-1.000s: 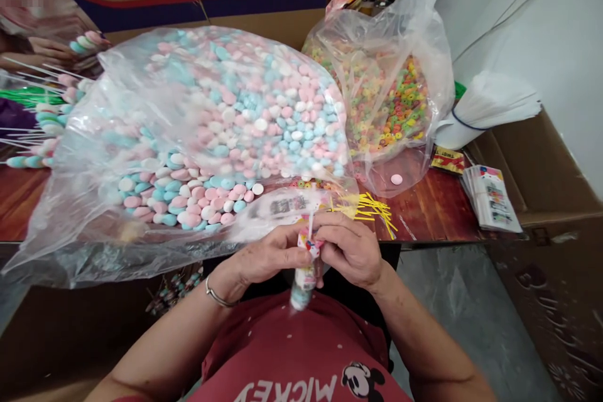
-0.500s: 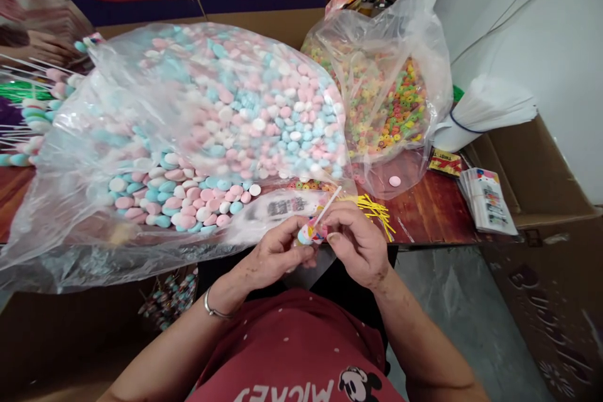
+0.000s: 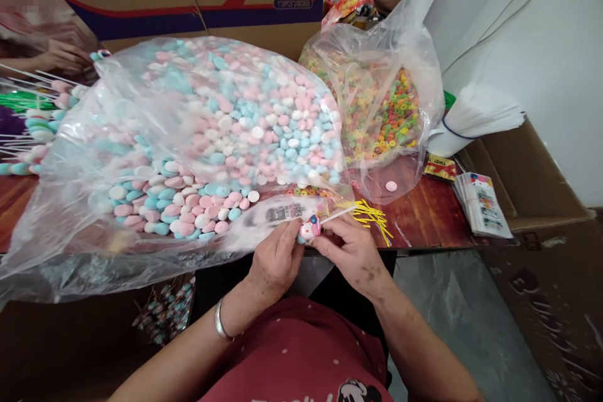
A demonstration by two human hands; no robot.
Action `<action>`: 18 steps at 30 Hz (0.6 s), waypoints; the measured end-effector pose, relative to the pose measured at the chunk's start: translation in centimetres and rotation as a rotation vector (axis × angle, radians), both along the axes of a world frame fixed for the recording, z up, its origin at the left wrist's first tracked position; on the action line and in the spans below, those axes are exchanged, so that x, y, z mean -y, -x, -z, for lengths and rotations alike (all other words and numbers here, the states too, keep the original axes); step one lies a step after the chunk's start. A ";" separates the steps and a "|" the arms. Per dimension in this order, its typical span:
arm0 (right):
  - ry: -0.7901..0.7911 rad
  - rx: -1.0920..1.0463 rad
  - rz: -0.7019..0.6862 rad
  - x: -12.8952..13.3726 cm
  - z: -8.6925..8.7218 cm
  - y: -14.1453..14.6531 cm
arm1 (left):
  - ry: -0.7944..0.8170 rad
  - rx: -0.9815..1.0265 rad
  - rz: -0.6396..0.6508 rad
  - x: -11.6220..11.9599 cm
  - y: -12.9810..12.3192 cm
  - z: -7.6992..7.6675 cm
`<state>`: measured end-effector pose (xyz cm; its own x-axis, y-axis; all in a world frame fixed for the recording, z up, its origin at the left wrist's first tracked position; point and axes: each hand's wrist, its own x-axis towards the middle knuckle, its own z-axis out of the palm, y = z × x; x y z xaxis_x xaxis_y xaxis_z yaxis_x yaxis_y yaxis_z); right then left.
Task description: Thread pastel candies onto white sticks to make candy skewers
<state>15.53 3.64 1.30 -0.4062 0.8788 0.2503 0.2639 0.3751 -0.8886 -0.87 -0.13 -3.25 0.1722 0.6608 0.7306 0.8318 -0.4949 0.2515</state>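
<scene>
In front of my body, at the table's near edge, both hands hold a small lollipop (image 3: 309,230) wrapped with a colourful printed piece. Its white stick (image 3: 340,212) points up to the right, over my right fingers. My left hand (image 3: 277,259) is closed on its left side, the fingertips partly hidden. Thumb and fingers of my right hand (image 3: 352,252) pinch it from the right, near the stick. Just beyond lie yellow twist ties (image 3: 374,218) and a clear plastic bag (image 3: 268,226) with dark print. Left of these, pink, white and blue candies (image 3: 188,204) spill from a large bag.
A second bag holds ring-shaped candies (image 3: 396,107). To the right are a white container of white sticks (image 3: 447,137), a stack of printed cards (image 3: 481,204) and a cardboard box (image 3: 541,182). Another person's hand (image 3: 70,56) works at the far left, beside stick candies (image 3: 40,125).
The lollipop has turned in my fingers; its stick now tilts further right and lower. My left hand has rolled over, its back more visible. The camera view has shifted slightly.
</scene>
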 end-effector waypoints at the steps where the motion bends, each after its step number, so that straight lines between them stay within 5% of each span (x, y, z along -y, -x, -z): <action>1: 0.051 -0.053 0.017 0.1 0.0 0.1 | -0.015 -0.006 -0.010 0.0 -0.1 0.0; 9: 0.563 -0.453 0.016 0.3 0.8 0.3 | -0.037 0.045 -0.018 -0.1 -0.5 0.5; 18: -0.103 -0.079 0.113 0.9 0.6 0.5 | 0.237 0.201 0.098 0.4 -1.1 0.2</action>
<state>15.08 2.76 0.72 -0.2817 0.8859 0.3686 0.2406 0.4371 -0.8667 0.28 -0.52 -3.46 0.1109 0.8040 0.5842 0.7050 -0.4780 0.5239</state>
